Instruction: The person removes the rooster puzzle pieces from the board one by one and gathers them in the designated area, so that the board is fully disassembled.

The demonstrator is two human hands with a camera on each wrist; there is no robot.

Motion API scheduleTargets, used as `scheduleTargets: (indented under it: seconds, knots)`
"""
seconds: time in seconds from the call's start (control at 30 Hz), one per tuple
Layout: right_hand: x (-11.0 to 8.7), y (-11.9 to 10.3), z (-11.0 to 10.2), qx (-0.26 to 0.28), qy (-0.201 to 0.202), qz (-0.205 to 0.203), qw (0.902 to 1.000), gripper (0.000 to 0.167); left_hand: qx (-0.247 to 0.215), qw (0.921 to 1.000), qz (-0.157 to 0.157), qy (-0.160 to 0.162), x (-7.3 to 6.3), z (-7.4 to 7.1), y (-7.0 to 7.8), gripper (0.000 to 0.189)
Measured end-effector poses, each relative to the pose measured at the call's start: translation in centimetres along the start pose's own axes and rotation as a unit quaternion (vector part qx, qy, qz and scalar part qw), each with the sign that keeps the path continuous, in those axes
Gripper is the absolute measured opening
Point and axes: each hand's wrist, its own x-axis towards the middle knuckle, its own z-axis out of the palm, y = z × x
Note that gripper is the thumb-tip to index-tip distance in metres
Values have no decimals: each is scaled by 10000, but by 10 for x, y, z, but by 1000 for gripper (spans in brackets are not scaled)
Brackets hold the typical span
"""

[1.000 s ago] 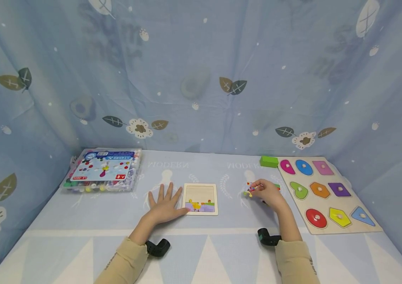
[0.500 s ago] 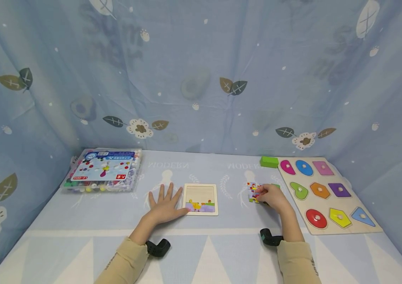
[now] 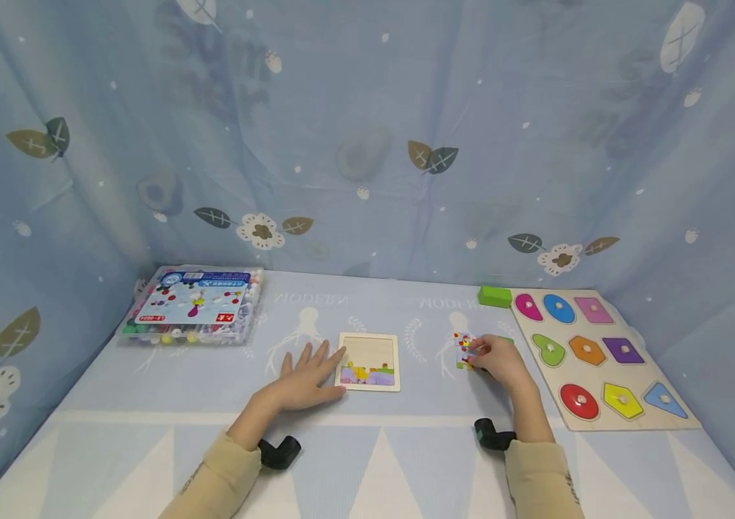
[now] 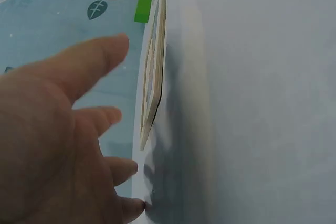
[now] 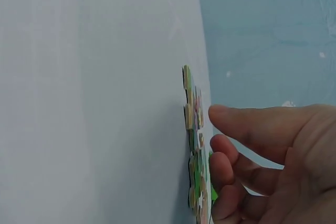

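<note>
A small square wooden puzzle tray lies mid-table, with purple, yellow and green pieces along its lower part and bare wood above. My left hand is at its left side, fingers extended, index fingertip at the frame's edge and thumb by the lower left corner. The left wrist view shows the tray nearly edge-on beyond the fingers. Colourful jigsaw pieces lie flat on the right, partly covered by my right hand. In the right wrist view its thumb and bent fingers are close over the pieces, with nothing pinched between them.
A green block stands behind the right hand. To its right lies a wooden shape board with knobbed coloured shapes. A clear plastic case of small coloured parts sits at the back left. A blue patterned curtain hangs behind the table.
The right hand has set a tilted puzzle piece down flat among the others and shifted slightly right. The left hand has turned, its spread fingers drawing closer together toward the tray's edge.
</note>
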Motion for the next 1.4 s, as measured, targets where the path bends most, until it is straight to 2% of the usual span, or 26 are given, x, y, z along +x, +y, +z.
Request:
scheduleTargets:
  seconds: [0.1, 0.37, 0.57, 0.8, 0.93, 1.13, 1.27, 1.4]
  knots:
    - [-1, -3, 1, 37, 85, -67, 9999, 20, -39, 9996, 222, -185, -4, 0, 4, 69]
    - [-6, -29, 19, 369, 202, -640, 9971, 19, 288, 9982, 338, -402, -10, 2, 15, 65]
    - [-8, -51, 45, 378, -108, -890, 9953, 17, 531, 9975, 308, -347, -9, 5, 21, 62]
    - [-15, -71, 68, 316, -695, -1220, 9896, 17, 664, 9972, 263, -241, -10, 7, 27, 59]
    - [-18, -77, 75, 243, -996, -1364, 9853, 23, 745, 9965, 294, -227, -9, 9, 28, 60]
    - [-22, -79, 78, -207, -1088, -1429, 9835, 36, 785, 9962, 317, -223, -8, 11, 27, 60]
    - [-22, -79, 81, -365, -1155, -1407, 9826, 31, 739, 9966, 310, -186, -7, 11, 26, 58]
    - [-21, -79, 83, -351, -1204, -1379, 9825, 28, 686, 9966, 437, -135, -7, 11, 24, 58]
